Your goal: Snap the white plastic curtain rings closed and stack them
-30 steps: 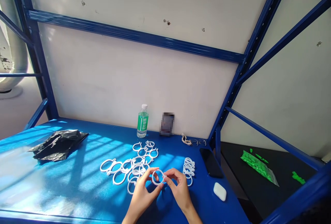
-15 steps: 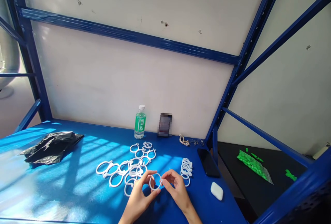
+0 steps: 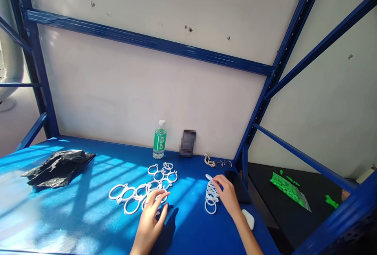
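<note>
Several loose white plastic rings [image 3: 141, 190] lie spread on the blue shelf surface [image 3: 73, 208]. My left hand [image 3: 150, 213] reaches into the near edge of that pile, fingers stretched out and resting on a ring. To the right lies a neat stack of white rings [image 3: 210, 200]. My right hand [image 3: 227, 194] is at the far end of this stack, its fingertips pinched on a white ring [image 3: 209, 177] that touches the stack's top.
A green-labelled water bottle [image 3: 159, 139], a blurred dark object [image 3: 187, 143] and glasses [image 3: 222, 163] stand along the back wall. A dark phone [image 3: 238, 182] and a white case [image 3: 249, 219] lie by my right wrist. A black bag [image 3: 55, 162] lies left; a green bag [image 3: 287, 186] lies right, beyond the blue post.
My hands held one ring together in front of me. Now they have parted: the right carried the ring over to the stack, the left went to the loose pile.
</note>
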`<act>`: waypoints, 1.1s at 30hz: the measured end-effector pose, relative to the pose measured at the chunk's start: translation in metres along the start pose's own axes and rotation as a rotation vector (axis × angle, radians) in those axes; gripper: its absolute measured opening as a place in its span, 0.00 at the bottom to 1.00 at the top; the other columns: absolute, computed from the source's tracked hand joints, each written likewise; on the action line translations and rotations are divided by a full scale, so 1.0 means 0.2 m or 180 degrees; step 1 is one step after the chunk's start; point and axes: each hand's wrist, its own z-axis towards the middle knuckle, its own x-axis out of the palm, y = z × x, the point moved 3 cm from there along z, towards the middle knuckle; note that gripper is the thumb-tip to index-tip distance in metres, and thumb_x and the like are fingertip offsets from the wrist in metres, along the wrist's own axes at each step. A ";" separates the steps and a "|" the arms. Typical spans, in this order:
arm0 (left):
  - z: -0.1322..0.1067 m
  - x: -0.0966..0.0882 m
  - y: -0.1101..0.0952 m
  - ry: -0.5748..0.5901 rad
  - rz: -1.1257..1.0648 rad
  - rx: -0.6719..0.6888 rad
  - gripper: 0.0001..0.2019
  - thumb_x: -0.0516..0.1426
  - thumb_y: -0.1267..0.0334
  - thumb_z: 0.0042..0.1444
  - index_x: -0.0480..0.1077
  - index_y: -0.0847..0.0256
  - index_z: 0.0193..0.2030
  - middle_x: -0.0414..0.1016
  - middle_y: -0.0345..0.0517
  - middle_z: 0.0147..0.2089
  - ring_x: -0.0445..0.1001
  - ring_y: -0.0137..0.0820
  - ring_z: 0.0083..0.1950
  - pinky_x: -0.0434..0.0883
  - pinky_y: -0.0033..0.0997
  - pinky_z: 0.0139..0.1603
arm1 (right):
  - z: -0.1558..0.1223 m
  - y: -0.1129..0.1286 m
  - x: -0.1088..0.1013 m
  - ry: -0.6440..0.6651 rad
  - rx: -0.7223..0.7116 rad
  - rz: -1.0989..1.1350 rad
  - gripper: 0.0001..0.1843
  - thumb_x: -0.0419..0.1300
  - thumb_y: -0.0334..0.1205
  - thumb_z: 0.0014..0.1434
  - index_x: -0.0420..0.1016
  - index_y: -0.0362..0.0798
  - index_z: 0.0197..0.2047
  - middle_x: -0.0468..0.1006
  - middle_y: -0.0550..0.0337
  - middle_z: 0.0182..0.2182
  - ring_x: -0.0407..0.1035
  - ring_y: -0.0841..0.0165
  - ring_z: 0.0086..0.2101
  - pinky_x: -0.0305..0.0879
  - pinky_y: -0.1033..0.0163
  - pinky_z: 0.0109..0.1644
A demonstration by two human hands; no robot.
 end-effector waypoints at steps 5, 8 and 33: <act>0.02 -0.09 0.08 -0.0521 0.0281 -0.0040 0.10 0.57 0.58 0.59 0.81 0.52 0.38 0.82 0.53 0.43 0.80 0.49 0.48 0.78 0.51 0.48 | 0.09 -0.17 -0.11 0.0329 -0.0093 -0.0243 0.12 0.64 0.49 0.60 0.81 0.53 0.30 0.81 0.54 0.33 0.76 0.56 0.32 0.73 0.54 0.39; 0.02 -0.09 0.07 -0.0557 0.0287 -0.0174 0.11 0.56 0.57 0.59 0.81 0.52 0.36 0.82 0.50 0.41 0.81 0.48 0.46 0.79 0.50 0.47 | 0.08 -0.21 -0.10 0.0605 -0.0144 -0.0261 0.10 0.61 0.43 0.61 0.82 0.53 0.30 0.82 0.53 0.34 0.78 0.57 0.33 0.74 0.55 0.39; 0.00 -0.01 0.03 -0.0463 0.0589 0.0378 0.13 0.53 0.58 0.67 0.79 0.54 0.39 0.83 0.49 0.41 0.83 0.43 0.44 0.82 0.45 0.44 | 0.24 0.13 0.70 0.1803 -0.0497 -0.1243 0.09 0.60 0.27 0.63 0.78 0.49 0.42 0.70 0.46 0.65 0.62 0.48 0.64 0.61 0.40 0.65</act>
